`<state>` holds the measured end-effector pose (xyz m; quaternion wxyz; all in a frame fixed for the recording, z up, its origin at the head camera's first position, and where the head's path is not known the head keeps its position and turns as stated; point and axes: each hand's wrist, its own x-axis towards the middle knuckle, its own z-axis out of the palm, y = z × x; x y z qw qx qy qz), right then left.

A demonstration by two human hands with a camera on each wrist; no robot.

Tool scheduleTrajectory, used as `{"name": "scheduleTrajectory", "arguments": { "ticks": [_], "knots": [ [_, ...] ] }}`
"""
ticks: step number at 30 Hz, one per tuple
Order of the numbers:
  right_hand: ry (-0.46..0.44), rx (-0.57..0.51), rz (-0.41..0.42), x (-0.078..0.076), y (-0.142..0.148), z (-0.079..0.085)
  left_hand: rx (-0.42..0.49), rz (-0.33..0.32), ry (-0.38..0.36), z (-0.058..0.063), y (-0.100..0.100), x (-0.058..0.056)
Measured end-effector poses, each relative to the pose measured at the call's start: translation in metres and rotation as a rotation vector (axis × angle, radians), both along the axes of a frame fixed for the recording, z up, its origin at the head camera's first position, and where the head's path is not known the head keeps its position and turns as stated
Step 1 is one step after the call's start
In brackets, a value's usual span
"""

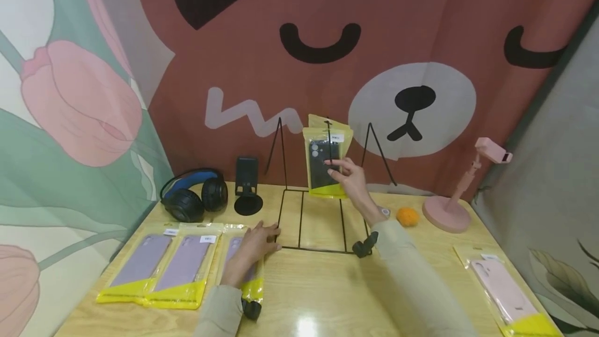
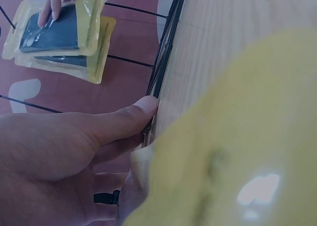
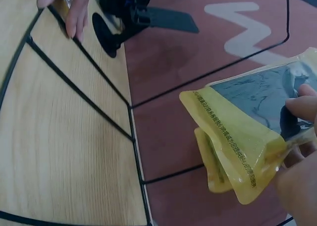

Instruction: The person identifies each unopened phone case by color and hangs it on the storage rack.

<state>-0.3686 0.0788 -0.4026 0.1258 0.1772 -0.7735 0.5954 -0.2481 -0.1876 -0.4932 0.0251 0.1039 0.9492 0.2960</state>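
Observation:
My right hand (image 1: 354, 183) is raised in front of a black phone case in a clear and yellow bag (image 1: 323, 163), its fingertips on the bag and around its edge in the right wrist view. A second yellow bag (image 2: 91, 70) hangs right behind it. Both overlap the middle prong of a black wire display rack (image 1: 341, 222), which stands on the table. At the rack's left front corner, my left hand (image 1: 255, 248) pinches the base wire, its thumb (image 2: 126, 117) on top. Under that forearm lies a bagged purple phone case (image 1: 255, 285), partly hidden.
Two more bagged purple cases (image 1: 142, 261) lie at the left, and a bagged pink case (image 1: 507, 295) at the right. Along the back are headphones (image 1: 187, 204), a black phone stand (image 1: 247, 186), an orange fruit (image 1: 407, 217) and a pink stand (image 1: 446, 215). Curtain-like fabric (image 1: 318, 87) hangs behind.

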Motion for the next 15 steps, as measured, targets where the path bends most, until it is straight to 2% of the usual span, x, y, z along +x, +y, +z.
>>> {"name": "scheduleTrajectory", "arguments": {
  "ticks": [4, 8, 12, 15],
  "knots": [
    [-0.013, 0.027, -0.002, -0.002, 0.009, -0.006, 0.01, -0.008, 0.006, -0.002, 0.003, 0.002],
    [-0.004, 0.06, -0.033, 0.007, 0.028, -0.018, 0.012, -0.023, 0.009, -0.006, 0.006, 0.004],
    [0.027, 0.097, -0.039, 0.032, 0.06, -0.034, 0.009, -0.031, 0.01, -0.008, 0.01, 0.003],
    [0.061, 0.185, -0.012, 0.065, 0.091, -0.044, 0.014, -0.024, 0.01, -0.007, 0.011, 0.003]
  ]
}}
